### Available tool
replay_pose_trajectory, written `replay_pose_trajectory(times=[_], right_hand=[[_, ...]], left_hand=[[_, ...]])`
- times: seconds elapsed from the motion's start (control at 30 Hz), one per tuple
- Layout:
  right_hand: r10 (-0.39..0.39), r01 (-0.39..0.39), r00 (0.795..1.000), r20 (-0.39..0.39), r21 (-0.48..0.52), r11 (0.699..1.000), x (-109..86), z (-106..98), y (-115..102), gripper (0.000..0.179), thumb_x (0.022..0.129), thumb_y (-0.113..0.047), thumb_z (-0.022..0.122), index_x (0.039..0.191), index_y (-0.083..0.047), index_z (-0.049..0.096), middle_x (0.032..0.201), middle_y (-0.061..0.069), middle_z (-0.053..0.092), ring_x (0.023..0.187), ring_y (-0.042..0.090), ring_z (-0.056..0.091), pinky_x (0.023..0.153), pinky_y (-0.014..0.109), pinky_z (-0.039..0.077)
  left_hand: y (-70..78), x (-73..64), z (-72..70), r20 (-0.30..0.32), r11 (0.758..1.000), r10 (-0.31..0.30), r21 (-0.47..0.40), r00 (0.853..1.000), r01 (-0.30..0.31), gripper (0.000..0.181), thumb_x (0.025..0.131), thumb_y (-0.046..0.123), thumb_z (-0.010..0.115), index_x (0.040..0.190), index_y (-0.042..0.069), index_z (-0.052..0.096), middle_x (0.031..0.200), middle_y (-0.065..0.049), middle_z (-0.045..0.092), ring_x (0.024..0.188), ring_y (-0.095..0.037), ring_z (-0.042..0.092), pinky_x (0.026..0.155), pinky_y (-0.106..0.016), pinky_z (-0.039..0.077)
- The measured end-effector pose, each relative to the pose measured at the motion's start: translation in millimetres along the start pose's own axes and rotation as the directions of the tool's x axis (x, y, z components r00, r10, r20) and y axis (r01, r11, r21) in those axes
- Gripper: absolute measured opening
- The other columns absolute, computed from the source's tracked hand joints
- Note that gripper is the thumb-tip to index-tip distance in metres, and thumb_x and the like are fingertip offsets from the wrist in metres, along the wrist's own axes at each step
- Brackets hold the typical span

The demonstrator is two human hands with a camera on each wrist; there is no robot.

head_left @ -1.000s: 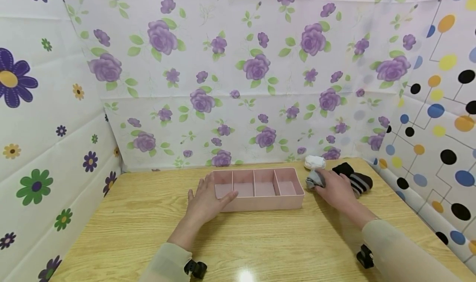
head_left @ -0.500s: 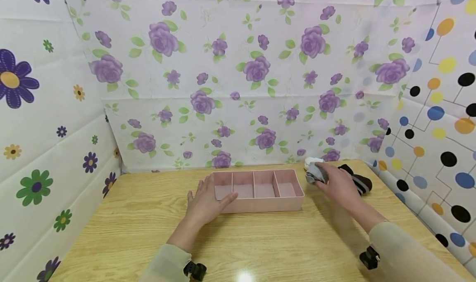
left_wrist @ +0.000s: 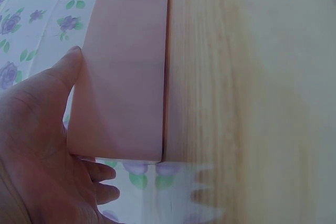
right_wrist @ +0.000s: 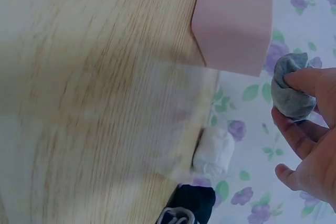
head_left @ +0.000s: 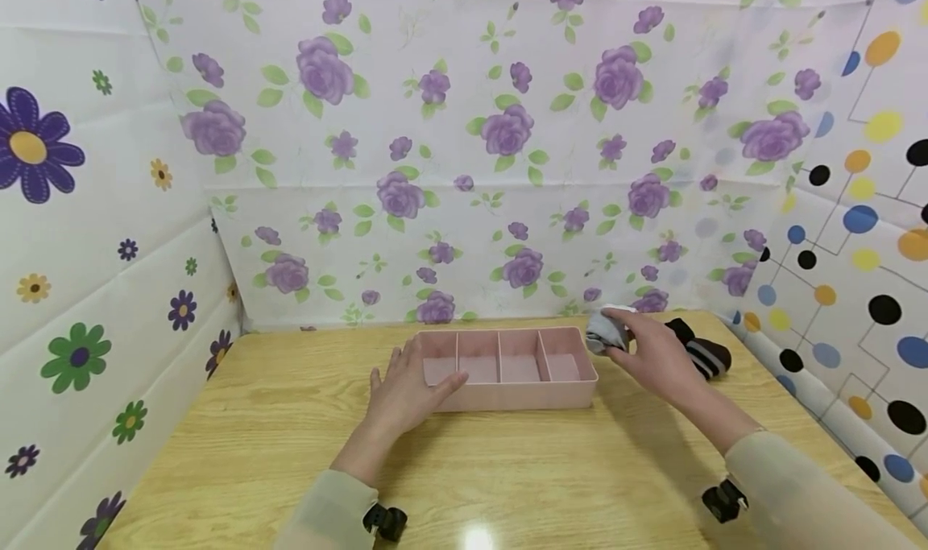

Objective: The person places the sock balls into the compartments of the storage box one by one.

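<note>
Wood-grain table [head_left: 522,461] and pink four-compartment box [head_left: 525,397]: same layout on my feed as a second ago, head framing nudged slightly. My left hand [head_left: 408,390] is unchanged too: spread wide at the box's left end, thumb on the front rim. Right hand [head_left: 656,361] is what moved: up and toward the box, holding the rolled gray cloth bundle [head_left: 604,332] between thumb and fingers. Gray bundle now sits higher, just beside the box's right end; a second ago it was lower, in front of the white bundle [right_wrist: 214,151].

View differences: head alone gives me the box interior, three dividers. Left wrist shows the box's long wall and my fingertips past its short end. Head shows the striped dark bundle [head_left: 709,359] well, beside the black bundle [head_left: 680,329], both partly behind the right hand. Right wrist has gray clear of the tabletop, thumb pressed into its folds. White is nearly all hidden in head, just a pale edge; right wrist shows it whole, near black.
</note>
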State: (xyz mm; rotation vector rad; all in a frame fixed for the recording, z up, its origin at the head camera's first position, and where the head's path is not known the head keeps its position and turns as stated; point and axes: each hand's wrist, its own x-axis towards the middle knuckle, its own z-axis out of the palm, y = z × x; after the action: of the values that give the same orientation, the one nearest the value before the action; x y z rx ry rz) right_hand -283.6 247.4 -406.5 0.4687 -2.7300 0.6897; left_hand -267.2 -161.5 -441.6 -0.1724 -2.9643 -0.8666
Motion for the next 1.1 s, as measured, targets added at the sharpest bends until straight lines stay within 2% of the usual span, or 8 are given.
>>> replay_pose_trajectory(times=[0.3,0.63,0.9,1.1], right_hand=[[-0.028,0.028,1.000,-0.001,0.009,1.000,5.3,0.7,-12.5,0.063,0.102,-0.010,0.081,0.159,-0.005,0.056,0.141,0.022,0.068,0.104,0.032,0.069,0.080,0.050,0.058],[-0.090,0.089,0.996,0.029,0.032,0.995,11.6,13.6,-20.0,0.064,0.099,-0.009,0.085,0.157,-0.007,0.059,0.133,0.016,0.072,0.098,0.025,0.069,0.078,0.044,0.057],[-0.107,0.104,0.990,0.086,0.039,0.994,14.2,21.0,-26.9,0.062,0.098,-0.004,0.084,0.155,-0.007,0.061,0.132,0.017,0.072,0.103,0.029,0.071,0.078,0.045,0.058],[-0.140,0.140,0.985,0.105,0.009,0.990,19.2,21.9,-28.3,0.062,0.097,-0.004,0.085,0.154,-0.005,0.062,0.133,0.017,0.073,0.100,0.028,0.071,0.079,0.045,0.059]], left_hand=[[1.7,3.4,-0.2,-0.003,1.000,-0.003,0.013,1.000,0.003,0.123,0.097,0.083,0.061,0.178,0.006,0.011,0.181,-0.020,0.020,0.168,-0.044,0.012,0.127,-0.079,0.004],[1.0,3.0,0.6,0.004,1.000,-0.008,0.016,1.000,0.008,0.124,0.096,0.085,0.060,0.178,0.007,0.011,0.181,-0.020,0.021,0.168,-0.044,0.013,0.127,-0.079,0.004],[0.2,1.2,1.3,0.001,1.000,-0.013,0.016,1.000,0.013,0.123,0.096,0.085,0.060,0.178,0.006,0.012,0.180,-0.021,0.023,0.168,-0.044,0.013,0.127,-0.079,0.004],[1.3,2.0,-1.0,-0.001,1.000,-0.007,0.007,1.000,0.007,0.123,0.096,0.085,0.060,0.177,0.005,0.013,0.180,-0.022,0.023,0.167,-0.046,0.013,0.126,-0.080,0.004]])
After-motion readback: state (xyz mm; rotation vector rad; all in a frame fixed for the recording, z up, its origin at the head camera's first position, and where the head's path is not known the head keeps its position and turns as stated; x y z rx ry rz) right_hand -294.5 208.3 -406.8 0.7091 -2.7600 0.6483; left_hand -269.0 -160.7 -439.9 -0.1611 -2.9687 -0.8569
